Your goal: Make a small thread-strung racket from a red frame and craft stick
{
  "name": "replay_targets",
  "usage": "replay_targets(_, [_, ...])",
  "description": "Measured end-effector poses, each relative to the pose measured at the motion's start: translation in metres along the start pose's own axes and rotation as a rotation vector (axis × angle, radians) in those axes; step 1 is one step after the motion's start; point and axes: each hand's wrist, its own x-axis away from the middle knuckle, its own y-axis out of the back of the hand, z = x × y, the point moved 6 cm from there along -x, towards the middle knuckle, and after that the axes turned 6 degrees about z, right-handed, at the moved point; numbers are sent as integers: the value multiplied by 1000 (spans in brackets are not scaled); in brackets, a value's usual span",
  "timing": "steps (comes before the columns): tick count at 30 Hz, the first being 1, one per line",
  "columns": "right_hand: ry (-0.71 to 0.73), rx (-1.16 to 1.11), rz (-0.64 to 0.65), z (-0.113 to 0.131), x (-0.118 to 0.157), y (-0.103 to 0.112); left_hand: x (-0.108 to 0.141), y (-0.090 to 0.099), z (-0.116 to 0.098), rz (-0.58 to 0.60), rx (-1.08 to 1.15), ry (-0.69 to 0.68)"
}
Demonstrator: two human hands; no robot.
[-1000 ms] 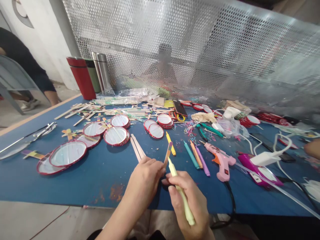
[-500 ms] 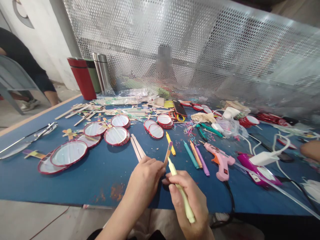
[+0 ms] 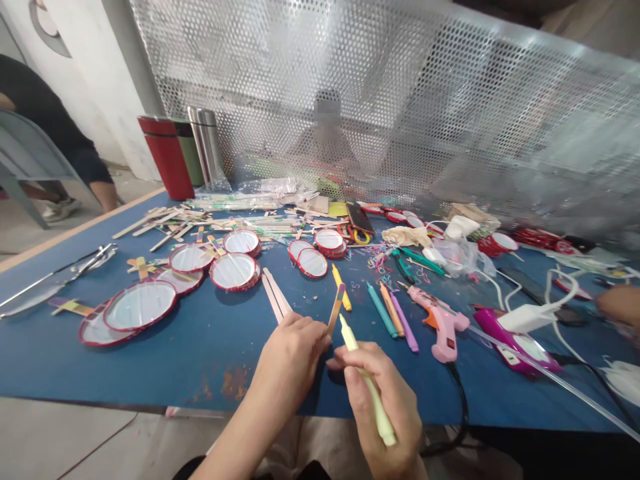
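My left hand [image 3: 294,357] is closed on a wooden craft stick [image 3: 337,308] near the table's front edge. The stick tilts upward and has purple and orange colouring at its far end. In my right hand [image 3: 383,407] is a pale yellow marker [image 3: 367,377], its uncapped tip close beside the stick but apart from it. Two plain craft sticks [image 3: 275,297] lie just beyond my left hand, partly hidden by it. Ahead lies an orange-yellow marker [image 3: 341,287]. Teal [image 3: 382,310], orange [image 3: 391,309] and purple [image 3: 404,323] markers lie to the right.
Red-rimmed round discs [image 3: 140,305] and loose craft sticks [image 3: 175,223] spread over the left and back. A pink glue gun [image 3: 440,320], a purple power strip [image 3: 520,343] and cables lie right. Bottles [image 3: 167,157] stand back left before a perforated metal screen [image 3: 280,87]. Another person's hand [image 3: 620,305] shows far right.
My right hand has drawn the pale yellow marker slightly right and down, away from the stick. My left hand stays in place on the stick.
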Motion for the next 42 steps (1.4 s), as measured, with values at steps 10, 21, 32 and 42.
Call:
replay_targets(10, [27,27,50,5,-5,-4,-1,4,-3,-5,-21,-42])
replay_targets(21, [41,34,57,5,-4,-2,-1,4,-3,8,-24,-40])
replay_targets(32, [44,32,44,3,-7,-4,0,3,-1,-9,-23,-29])
replay_targets(42, [38,34,60,4,-6,-6,-1,4,-4,9,-32,-49])
